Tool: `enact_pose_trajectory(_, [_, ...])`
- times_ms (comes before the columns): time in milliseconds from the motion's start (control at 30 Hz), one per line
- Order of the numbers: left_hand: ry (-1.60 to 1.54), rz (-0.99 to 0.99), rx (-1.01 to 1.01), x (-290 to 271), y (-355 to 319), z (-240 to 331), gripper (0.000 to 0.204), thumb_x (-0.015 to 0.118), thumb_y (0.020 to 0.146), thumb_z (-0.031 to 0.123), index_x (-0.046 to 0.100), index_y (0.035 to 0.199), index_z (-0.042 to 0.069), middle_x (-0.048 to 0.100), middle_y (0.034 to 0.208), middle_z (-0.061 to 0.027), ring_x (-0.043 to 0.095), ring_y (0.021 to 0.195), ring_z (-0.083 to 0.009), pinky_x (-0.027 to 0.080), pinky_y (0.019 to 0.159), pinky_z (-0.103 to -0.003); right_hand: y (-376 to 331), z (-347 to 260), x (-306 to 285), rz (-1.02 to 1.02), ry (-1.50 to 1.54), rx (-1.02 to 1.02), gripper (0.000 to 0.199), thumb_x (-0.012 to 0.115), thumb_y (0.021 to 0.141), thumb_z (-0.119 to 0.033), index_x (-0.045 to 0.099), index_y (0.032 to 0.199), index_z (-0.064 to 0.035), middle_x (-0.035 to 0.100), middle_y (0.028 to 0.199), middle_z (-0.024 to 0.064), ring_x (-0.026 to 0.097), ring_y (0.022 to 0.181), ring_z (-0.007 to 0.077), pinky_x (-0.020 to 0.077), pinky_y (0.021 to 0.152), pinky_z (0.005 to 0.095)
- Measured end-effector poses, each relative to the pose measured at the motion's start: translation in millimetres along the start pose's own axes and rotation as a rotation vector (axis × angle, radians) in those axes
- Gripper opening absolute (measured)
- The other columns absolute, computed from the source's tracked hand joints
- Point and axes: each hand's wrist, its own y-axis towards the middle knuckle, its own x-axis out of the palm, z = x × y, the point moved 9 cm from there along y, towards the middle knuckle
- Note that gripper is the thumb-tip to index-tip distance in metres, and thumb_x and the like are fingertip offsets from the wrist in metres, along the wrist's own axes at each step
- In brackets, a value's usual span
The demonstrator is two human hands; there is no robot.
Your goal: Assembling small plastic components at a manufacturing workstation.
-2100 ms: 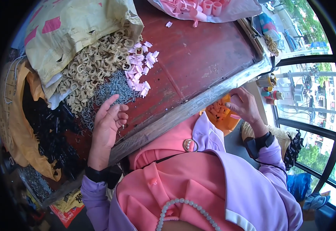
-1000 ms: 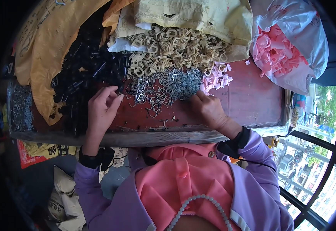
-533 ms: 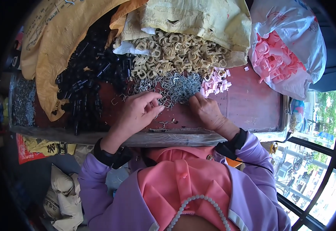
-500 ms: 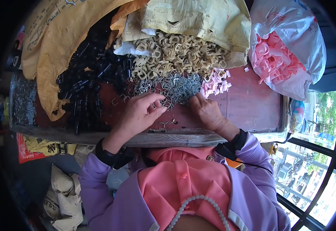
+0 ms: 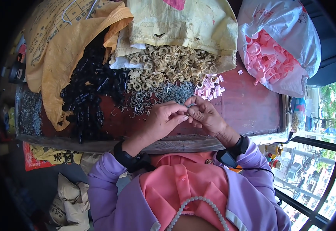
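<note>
My left hand (image 5: pixel 158 123) and my right hand (image 5: pixel 208 117) meet fingertip to fingertip over the near side of the red-brown table (image 5: pixel 252 109). Together they pinch a small grey metal wire clip (image 5: pixel 188 111), mostly hidden by the fingers. Just beyond the hands lies a heap of the same grey wire clips (image 5: pixel 164 96). Behind that is a pile of beige plastic buckles (image 5: pixel 168 65), with a few pink plastic pieces (image 5: pixel 210 89) to the right of it. Both wrists wear black bands.
Black plastic parts (image 5: pixel 91 96) spill from an orange sack (image 5: pixel 60 57) on the left. A yellow sack (image 5: pixel 183 23) lies behind the beige pile. A white plastic bag of pink pieces (image 5: pixel 275 50) sits at the far right. Window bars (image 5: pixel 321 154) run along the right.
My left hand has moved right from beside the black parts to the wire clips, and its fingertips have closed against my right hand's. Earlier the view swung from the table's right side.
</note>
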Motion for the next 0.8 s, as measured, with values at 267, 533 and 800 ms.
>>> enact_pose_trajectory(267, [-0.003,0.037,0.006,1,5,-3,0.007,0.056,0.075,0.002,0.055,0.082,0.000,0.054,0.067,-0.0018,0.049,0.059,-0.0056,0.040,0.052,-0.019,2,2,1,-0.012,0.101,-0.025,0.023,0.051,0.082,-0.013,0.042,0.102,-0.0069,0.053,0.067,0.0015,0.040,0.049,0.0038,0.0293,0.042,0.0141])
enact_pose_trajectory(533, [-0.138,0.034,-0.162,2,2,-29,0.007,0.051,0.081,0.007,0.051,0.079,0.000,0.052,0.066,-0.0001,0.046,0.057,-0.0041,0.039,0.051,-0.018,3,-18,4,-0.002,-0.292,-0.320,0.021,0.054,0.080,-0.007,0.044,0.098,-0.0055,0.056,0.075,0.0022,0.050,0.059,0.0061,0.0391,0.051,0.0171])
enact_pose_trajectory(800, [-0.210,0.094,-0.279,-4,1,-47,0.009,0.050,0.082,0.009,0.050,0.079,0.001,0.048,0.062,0.0013,0.045,0.055,-0.0043,0.038,0.050,-0.018,-2,-29,3,0.169,-1.062,-0.368,0.023,0.057,0.074,-0.004,0.046,0.094,-0.0010,0.055,0.075,0.0057,0.053,0.061,0.0132,0.0420,0.053,0.0228])
